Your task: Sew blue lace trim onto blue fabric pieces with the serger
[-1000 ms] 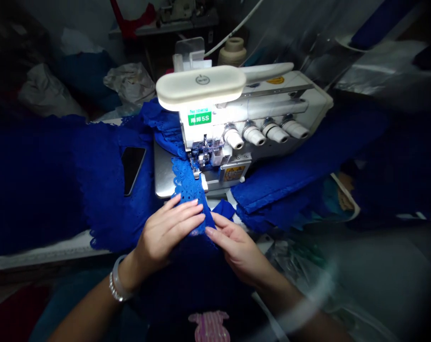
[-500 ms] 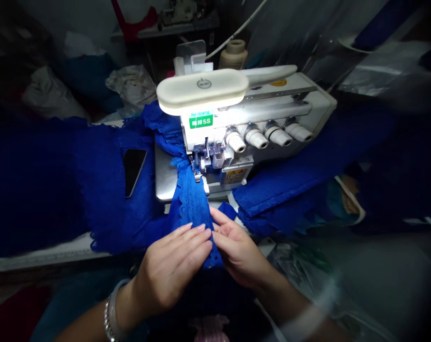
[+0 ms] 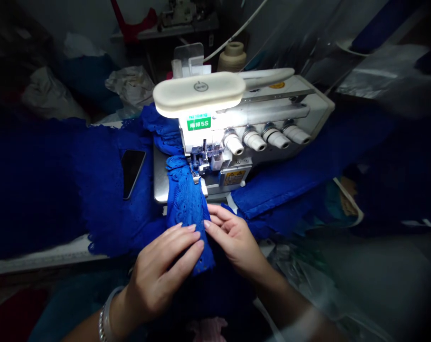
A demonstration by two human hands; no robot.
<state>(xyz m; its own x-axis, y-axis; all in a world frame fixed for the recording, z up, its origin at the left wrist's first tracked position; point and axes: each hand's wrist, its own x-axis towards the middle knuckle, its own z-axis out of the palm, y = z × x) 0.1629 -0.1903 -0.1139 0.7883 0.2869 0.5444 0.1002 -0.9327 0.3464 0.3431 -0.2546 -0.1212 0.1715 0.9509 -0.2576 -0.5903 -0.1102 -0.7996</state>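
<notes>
A strip of blue lace fabric (image 3: 187,204) runs from under the presser foot (image 3: 196,179) of a white overlock sewing machine (image 3: 261,111) down towards me. My left hand (image 3: 158,273) rests on top of the strip, fingers stretched out over its left part. At the right edge, my right hand (image 3: 238,244) pinches the fabric between thumb and fingers. The strip's lower end hangs just below both hands. The lamp (image 3: 199,95) on the machine's head lights the stitching area. Fabric hides the needle's exact spot.
A black phone (image 3: 133,174) lies on blue fabric (image 3: 105,199) left of the machine plate (image 3: 161,183). Folded blue fabric (image 3: 272,190) lies at the right. Behind stand a thread cone (image 3: 232,57) and pale bags (image 3: 130,88). A clear plastic bag (image 3: 294,270) hangs at lower right.
Near the presser foot the fabric has spread to the left, showing more lace pattern. My left hand has slid slightly left and down; my right thumb has shifted up along the edge.
</notes>
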